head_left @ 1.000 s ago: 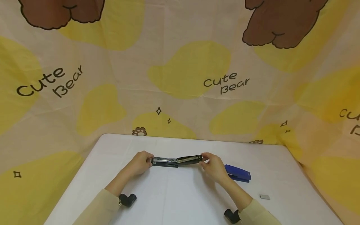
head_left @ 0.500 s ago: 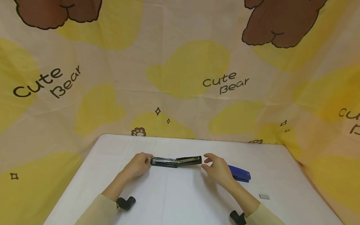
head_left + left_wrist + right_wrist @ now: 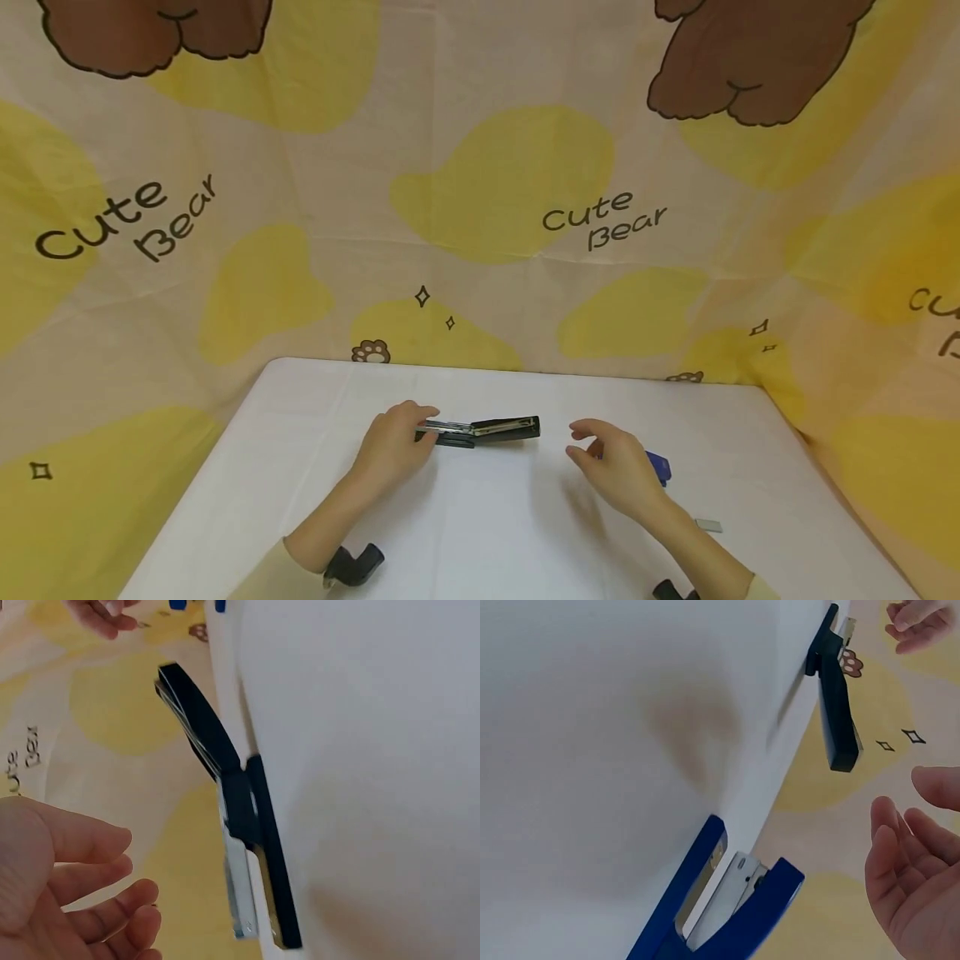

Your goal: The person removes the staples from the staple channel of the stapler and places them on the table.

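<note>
A black stapler (image 3: 506,428) lies opened out flat on the white table, its top arm swung back to the right and its metal staple channel showing. My left hand (image 3: 397,442) is over the stapler's left end and hides part of it in the head view. In the left wrist view that hand's loosely bent fingers (image 3: 105,900) stand apart from the stapler (image 3: 236,802). My right hand (image 3: 618,467) hovers to the right, holding nothing, thumb and fingers apart. Behind it a blue stapler (image 3: 727,900) is partly hidden in the head view.
A small grey block of staples (image 3: 708,526) lies on the white table (image 3: 480,533) at the right, near my right forearm. A patterned cloth (image 3: 480,183) hangs behind the table's far edge.
My right hand has let go of the black stapler's right end and drawn back to the right. My left hand has released the other end and shifted slightly right over it.
</note>
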`<act>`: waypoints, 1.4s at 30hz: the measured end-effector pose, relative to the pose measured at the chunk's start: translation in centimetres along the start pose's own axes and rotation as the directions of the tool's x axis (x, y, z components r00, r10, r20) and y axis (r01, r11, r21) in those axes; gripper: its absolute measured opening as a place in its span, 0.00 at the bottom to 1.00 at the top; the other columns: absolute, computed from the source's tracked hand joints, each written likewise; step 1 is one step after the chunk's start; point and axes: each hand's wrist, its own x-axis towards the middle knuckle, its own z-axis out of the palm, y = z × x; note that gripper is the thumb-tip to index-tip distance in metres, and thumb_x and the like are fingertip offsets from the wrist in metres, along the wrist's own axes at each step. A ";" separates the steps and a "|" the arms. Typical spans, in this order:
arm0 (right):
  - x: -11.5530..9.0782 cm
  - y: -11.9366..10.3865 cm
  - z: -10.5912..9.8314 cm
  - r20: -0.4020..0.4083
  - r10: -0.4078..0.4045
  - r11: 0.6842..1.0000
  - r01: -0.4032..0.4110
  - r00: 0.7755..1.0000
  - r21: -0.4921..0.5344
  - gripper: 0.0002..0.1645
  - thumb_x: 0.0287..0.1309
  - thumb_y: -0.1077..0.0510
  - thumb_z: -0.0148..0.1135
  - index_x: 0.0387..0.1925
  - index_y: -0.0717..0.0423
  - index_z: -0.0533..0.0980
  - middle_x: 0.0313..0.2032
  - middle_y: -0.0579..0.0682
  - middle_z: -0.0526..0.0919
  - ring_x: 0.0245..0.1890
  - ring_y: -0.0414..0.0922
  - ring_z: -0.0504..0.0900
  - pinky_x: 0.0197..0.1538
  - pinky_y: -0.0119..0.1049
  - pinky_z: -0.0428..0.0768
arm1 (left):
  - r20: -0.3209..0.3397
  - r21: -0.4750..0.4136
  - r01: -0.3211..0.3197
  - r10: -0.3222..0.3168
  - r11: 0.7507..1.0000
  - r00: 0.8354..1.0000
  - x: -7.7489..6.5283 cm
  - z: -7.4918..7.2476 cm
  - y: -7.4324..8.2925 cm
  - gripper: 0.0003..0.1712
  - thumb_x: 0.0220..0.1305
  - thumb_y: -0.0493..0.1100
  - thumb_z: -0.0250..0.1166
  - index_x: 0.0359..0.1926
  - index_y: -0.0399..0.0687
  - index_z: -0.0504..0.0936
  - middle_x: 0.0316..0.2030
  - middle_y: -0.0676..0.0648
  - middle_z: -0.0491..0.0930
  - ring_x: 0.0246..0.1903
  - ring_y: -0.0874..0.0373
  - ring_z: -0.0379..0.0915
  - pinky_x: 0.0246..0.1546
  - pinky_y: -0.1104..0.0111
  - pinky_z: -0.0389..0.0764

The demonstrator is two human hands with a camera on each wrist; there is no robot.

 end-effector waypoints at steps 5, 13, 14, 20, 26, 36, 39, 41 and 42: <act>-1.0 0.6 -1.0 -0.039 -0.026 1.000 0.026 0.999 -0.009 0.18 0.60 0.63 0.74 0.52 0.59 0.83 0.42 0.49 0.88 0.32 0.39 0.81 0.33 0.32 0.78 | -0.017 -0.025 -0.042 0.041 0.999 0.999 -0.6 0.3 1.9 0.16 0.66 0.38 0.70 0.54 0.41 0.88 0.47 0.42 0.86 0.49 0.46 0.81 0.52 0.50 0.77; -2.3 1.8 -2.5 -0.078 -0.087 0.996 0.084 0.993 -0.040 0.18 0.59 0.65 0.76 0.51 0.60 0.84 0.41 0.49 0.88 0.34 0.40 0.82 0.34 0.32 0.80 | -0.057 -0.076 -0.145 0.141 0.986 0.988 -1.3 1.4 4.2 0.16 0.66 0.37 0.70 0.53 0.42 0.88 0.45 0.45 0.86 0.49 0.48 0.81 0.53 0.49 0.77; -2.4 2.0 -2.6 -0.084 -0.092 0.995 0.088 0.992 -0.051 0.18 0.58 0.65 0.76 0.51 0.60 0.84 0.41 0.49 0.88 0.34 0.41 0.82 0.35 0.33 0.81 | -0.063 -0.079 -0.160 0.155 0.984 0.986 -1.3 1.5 4.4 0.16 0.66 0.37 0.70 0.53 0.42 0.87 0.45 0.45 0.86 0.49 0.48 0.81 0.53 0.49 0.77; -2.8 3.7 -3.4 -0.109 -0.116 0.987 0.102 0.987 -0.124 0.19 0.56 0.65 0.77 0.50 0.60 0.84 0.42 0.50 0.89 0.39 0.46 0.85 0.43 0.47 0.84 | -0.075 -0.105 -0.198 0.190 0.975 0.979 -1.2 2.2 5.4 0.16 0.66 0.38 0.70 0.54 0.42 0.87 0.45 0.46 0.85 0.49 0.50 0.80 0.54 0.50 0.76; -3.2 5.4 -4.2 -0.096 -0.088 0.985 0.072 0.991 -0.160 0.20 0.56 0.64 0.77 0.50 0.59 0.84 0.43 0.51 0.88 0.42 0.49 0.86 0.44 0.50 0.83 | -0.078 -0.118 -0.212 0.204 0.970 0.976 -1.1 2.5 6.3 0.16 0.66 0.39 0.70 0.54 0.42 0.87 0.45 0.47 0.85 0.49 0.51 0.80 0.51 0.52 0.77; -3.6 7.7 -5.8 -0.022 0.022 0.980 -0.026 1.000 -0.197 0.28 0.59 0.57 0.77 0.59 0.61 0.79 0.50 0.60 0.85 0.49 0.62 0.83 0.48 0.62 0.82 | -0.116 -0.170 -0.302 0.285 0.938 0.951 -0.9 3.7 8.6 0.15 0.65 0.38 0.70 0.53 0.44 0.88 0.42 0.50 0.85 0.45 0.56 0.79 0.46 0.57 0.77; -3.5 8.2 -6.1 0.011 0.077 0.976 -0.073 0.997 -0.207 0.33 0.60 0.54 0.77 0.63 0.61 0.76 0.55 0.66 0.83 0.52 0.66 0.81 0.50 0.64 0.82 | -0.111 -0.194 -0.312 0.295 0.930 0.949 -0.9 4.3 9.3 0.17 0.65 0.38 0.69 0.55 0.43 0.87 0.45 0.48 0.86 0.47 0.54 0.79 0.49 0.57 0.78; -3.4 8.5 -6.4 0.034 0.109 0.974 -0.100 0.993 -0.206 0.36 0.60 0.52 0.76 0.65 0.62 0.75 0.58 0.68 0.81 0.54 0.68 0.80 0.50 0.65 0.81 | -0.095 -0.199 -0.306 0.292 0.931 0.952 -0.8 4.7 9.8 0.19 0.66 0.39 0.69 0.57 0.43 0.86 0.48 0.47 0.86 0.49 0.53 0.80 0.52 0.56 0.78; -3.4 8.6 -6.5 0.045 0.123 0.973 -0.111 0.991 -0.203 0.37 0.60 0.50 0.76 0.66 0.62 0.74 0.59 0.69 0.80 0.55 0.69 0.80 0.51 0.66 0.81 | -0.082 -0.202 -0.299 0.289 0.933 0.954 -0.8 4.9 10.0 0.19 0.66 0.39 0.69 0.58 0.44 0.86 0.49 0.48 0.86 0.51 0.53 0.80 0.53 0.55 0.78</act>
